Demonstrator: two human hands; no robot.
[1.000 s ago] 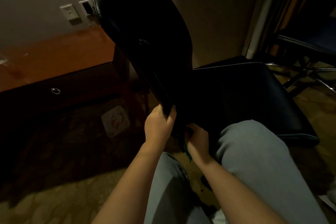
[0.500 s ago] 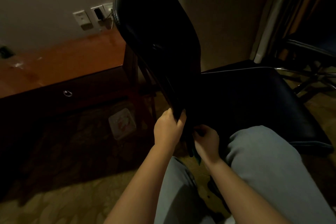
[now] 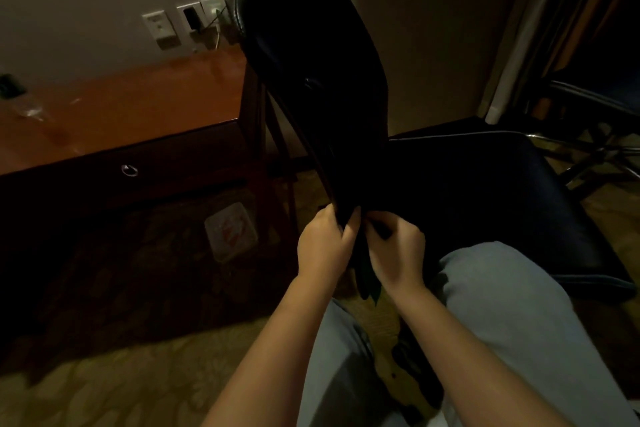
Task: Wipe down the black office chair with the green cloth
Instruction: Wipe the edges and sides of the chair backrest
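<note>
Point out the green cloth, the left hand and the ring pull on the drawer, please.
green cloth [image 3: 370,282]: head view, on the dark strip hanging between the wrists.
left hand [image 3: 323,243]: head view, on its back; it grips the black office chair [image 3: 311,97].
ring pull [image 3: 130,170]: head view, on the metal ring.

The right hand [image 3: 396,253] now sits higher than a second ago. Then it hung below the left hand [image 3: 323,244], tucked under the bottom edge of the black office chair [image 3: 311,80]. Now it is level with the left hand, and its fingertips almost meet the left hand's fingers at that edge. The gap between the hands is narrower. The tip of the green cloth [image 3: 374,293] now hangs below the right wrist, between the forearms. The view swings left, so more of the surface [image 3: 121,114] shows beyond the left hand.
</note>
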